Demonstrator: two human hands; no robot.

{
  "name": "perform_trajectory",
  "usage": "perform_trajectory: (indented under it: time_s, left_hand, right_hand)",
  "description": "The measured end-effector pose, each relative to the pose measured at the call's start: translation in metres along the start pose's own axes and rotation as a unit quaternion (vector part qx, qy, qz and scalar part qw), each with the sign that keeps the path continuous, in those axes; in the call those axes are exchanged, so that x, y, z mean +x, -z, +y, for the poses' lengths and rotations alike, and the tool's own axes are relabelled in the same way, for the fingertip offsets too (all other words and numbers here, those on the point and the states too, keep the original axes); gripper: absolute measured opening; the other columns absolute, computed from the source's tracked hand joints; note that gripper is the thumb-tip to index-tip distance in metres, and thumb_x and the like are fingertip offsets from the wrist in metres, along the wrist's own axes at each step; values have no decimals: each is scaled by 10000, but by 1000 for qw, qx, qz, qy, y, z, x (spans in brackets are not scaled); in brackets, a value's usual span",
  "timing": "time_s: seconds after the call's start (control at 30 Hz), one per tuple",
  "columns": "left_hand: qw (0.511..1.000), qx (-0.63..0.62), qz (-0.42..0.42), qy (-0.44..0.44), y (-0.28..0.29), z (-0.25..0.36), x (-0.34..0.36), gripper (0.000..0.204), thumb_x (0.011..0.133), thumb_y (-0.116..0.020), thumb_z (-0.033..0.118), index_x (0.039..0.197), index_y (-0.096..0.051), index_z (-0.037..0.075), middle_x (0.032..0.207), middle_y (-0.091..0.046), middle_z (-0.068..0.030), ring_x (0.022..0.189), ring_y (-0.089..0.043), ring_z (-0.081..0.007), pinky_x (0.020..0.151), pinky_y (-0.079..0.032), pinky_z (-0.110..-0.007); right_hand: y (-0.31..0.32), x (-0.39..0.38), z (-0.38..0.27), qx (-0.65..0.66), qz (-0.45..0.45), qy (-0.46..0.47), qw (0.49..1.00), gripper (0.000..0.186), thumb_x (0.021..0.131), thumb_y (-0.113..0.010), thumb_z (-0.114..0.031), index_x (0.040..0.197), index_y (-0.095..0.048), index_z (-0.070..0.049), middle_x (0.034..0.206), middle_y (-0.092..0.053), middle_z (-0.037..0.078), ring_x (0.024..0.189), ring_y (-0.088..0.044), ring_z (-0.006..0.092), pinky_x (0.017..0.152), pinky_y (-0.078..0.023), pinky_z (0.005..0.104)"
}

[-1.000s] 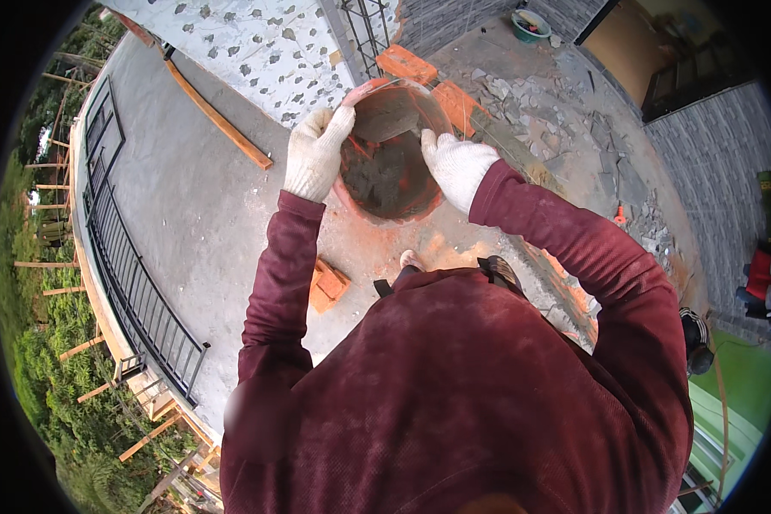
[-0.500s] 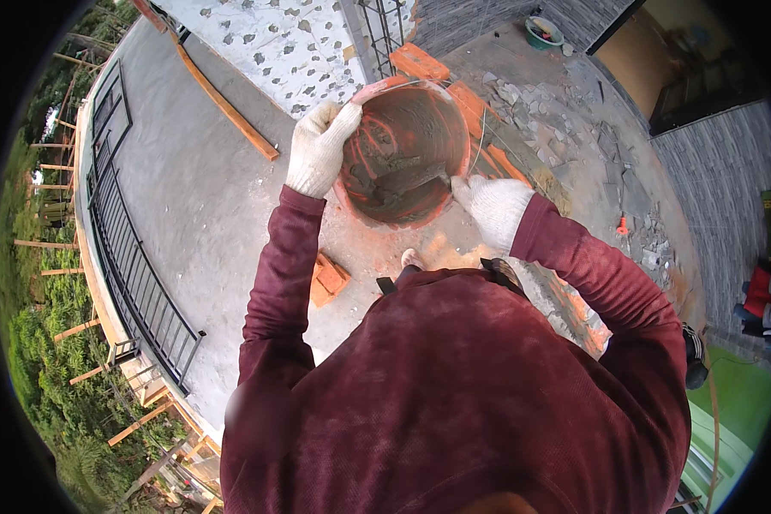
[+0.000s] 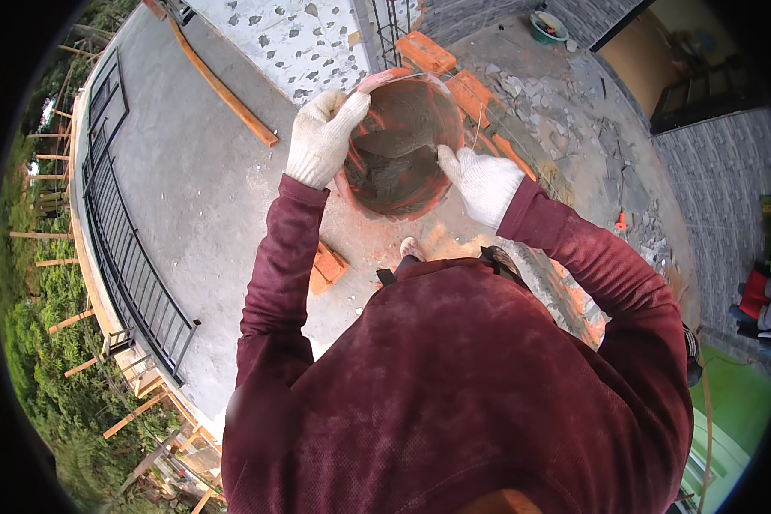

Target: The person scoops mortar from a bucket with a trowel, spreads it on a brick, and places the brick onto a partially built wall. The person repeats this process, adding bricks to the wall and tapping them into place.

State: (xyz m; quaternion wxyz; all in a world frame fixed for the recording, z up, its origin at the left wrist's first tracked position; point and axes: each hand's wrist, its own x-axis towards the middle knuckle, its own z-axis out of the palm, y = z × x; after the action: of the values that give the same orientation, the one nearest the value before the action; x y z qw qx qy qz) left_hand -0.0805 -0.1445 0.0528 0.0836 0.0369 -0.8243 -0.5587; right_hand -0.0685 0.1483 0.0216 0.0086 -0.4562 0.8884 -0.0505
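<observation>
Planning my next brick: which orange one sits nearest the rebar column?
The orange brick beyond the bucket, by the foot of the rebar column. A second brick sits farther right; another brick shows beside the left sleeve.

I can read no words, labels, numbers or signs anywhere around my fingers. The white knitted gloves on my left hand [image 3: 317, 141] and right hand [image 3: 486, 186] show plain fabric, and the round orange-red bucket [image 3: 443, 110] between my fingers shows only grey smears. Far to the right of my right fingers, the red, white and dark bundle [image 3: 756, 294] is too small to tell.
</observation>
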Motion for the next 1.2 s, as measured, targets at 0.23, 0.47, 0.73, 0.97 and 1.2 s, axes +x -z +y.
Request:
perform_trajectory:
  time_s: [0.23, 0.47, 0.73, 0.97, 1.2]
  left_hand:
    - [994, 105, -12, -29, 4, 7, 1, 422, 913, -723, 418, 818, -636, 16, 649, -528, -50, 634, -505, -123, 607, -456, -326]
    - [973, 118, -175, -92, -19, 48, 18, 350, 896, -750, 368, 931, -700, 23, 698, -596, -46, 667, -557, -125, 642, -489, -315]
    - [981, 67, -171, -69, -40, 75, 31, 256, 903, -764, 267, 909, -713, 16, 747, -635, 15, 725, -565, -73, 659, -481, -272]
    - [996, -73, 23, -44, -94, 27, 8, 148, 916, -740, 65, 822, -626, 64, 802, -578, 58, 742, -496, -47, 690, -417, -226]
    - [988, -6, 152, 8, -163, -32, -25, 306, 956, -746, 202, 776, -543, 59, 712, -458, 50, 694, -409, -65, 618, -368, -266]
  right_hand:
    - [-5, 28, 18, 104, -125, -81, 983, 434, 893, -625, -189, 1254, -541, 36, 808, -634, 178, 705, -681, 331, 566, -544, 448]
    - [26, 31, 57, 553, -316, -275, 720, 493, 980, -602, -327, 1338, -539, 6, 761, -576, 32, 521, -558, 118, 397, -483, 315]
    - [-33, -26, 61, 704, -141, -94, 690, 403, 1018, -587, -289, 1277, -590, 20, 817, -610, 38, 590, -563, 87, 472, -433, 226]
    - [-31, -30, 59, 818, -220, -157, 508, 301, 1050, -559, -311, 1211, -599, -60, 734, -592, 3, 538, -547, 55, 377, -377, 225]
    - [-93, -64, 101, 908, -238, -146, 312, 460, 1064, -558, -341, 1397, -543, -23, 854, -593, 8, 591, -516, 69, 476, -402, 230]
